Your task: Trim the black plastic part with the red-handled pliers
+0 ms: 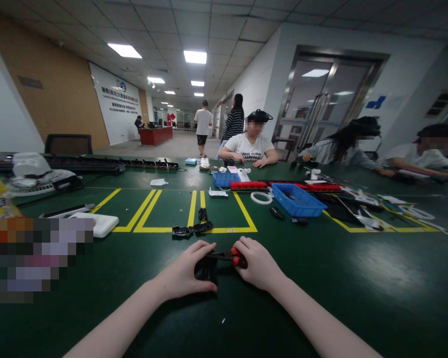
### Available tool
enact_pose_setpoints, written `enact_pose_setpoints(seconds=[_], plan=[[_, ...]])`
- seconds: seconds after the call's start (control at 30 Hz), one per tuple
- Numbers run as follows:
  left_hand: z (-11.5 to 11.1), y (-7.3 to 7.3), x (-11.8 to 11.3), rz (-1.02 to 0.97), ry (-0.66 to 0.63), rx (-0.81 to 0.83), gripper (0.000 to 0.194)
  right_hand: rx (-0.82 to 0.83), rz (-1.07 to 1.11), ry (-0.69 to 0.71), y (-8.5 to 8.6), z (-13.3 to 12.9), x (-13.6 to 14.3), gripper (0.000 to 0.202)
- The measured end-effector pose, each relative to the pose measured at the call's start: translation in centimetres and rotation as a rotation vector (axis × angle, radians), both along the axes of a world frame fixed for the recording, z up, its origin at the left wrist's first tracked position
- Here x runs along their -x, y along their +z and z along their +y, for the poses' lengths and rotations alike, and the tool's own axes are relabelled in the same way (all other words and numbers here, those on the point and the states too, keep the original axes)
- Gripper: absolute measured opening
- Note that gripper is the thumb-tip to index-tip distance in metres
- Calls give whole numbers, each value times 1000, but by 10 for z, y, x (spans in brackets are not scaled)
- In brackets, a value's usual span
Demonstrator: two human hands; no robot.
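My left hand (188, 271) is closed around a small black plastic part (209, 272), thumb below and fingers above it, just over the green table. In my right hand (257, 263) are pliers (238, 258) with red handles. Their dark jaws point left and reach the upper edge of the black part; whether they grip it I cannot tell. Beyond my hands lie several black plastic pieces (192, 228) across a yellow tape line. A small white scrap (223, 320) lies on the table nearer to me.
Blue bins (298, 201) and red strips (248, 185) stand ahead, with a white ring (262, 198) beside them. At left are a white box (102, 224) and a white fan-like device (41, 181). A person (252, 144) sits across the table; others sit at right.
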State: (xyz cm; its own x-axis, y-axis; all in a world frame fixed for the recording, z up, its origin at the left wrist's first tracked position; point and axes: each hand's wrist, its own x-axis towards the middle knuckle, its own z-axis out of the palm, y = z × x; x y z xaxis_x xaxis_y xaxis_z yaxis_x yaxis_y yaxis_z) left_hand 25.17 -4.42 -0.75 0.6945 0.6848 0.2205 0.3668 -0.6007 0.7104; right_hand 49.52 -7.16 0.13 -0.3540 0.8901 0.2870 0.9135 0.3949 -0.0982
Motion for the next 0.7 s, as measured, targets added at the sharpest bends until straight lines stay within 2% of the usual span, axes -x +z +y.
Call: enact_pose_setpoints(seconds=[0.3,0.57,0.7], plan=[[-5,4,-1,43,41,-15,81,-22,2,7,-1,1,-2,22],[-4,3,-2,26,111,43,91,-3,6,0,-1,1,0,21],[-2,3,-3,9,96,44,78,1,-5,-4,0,0,2,24]])
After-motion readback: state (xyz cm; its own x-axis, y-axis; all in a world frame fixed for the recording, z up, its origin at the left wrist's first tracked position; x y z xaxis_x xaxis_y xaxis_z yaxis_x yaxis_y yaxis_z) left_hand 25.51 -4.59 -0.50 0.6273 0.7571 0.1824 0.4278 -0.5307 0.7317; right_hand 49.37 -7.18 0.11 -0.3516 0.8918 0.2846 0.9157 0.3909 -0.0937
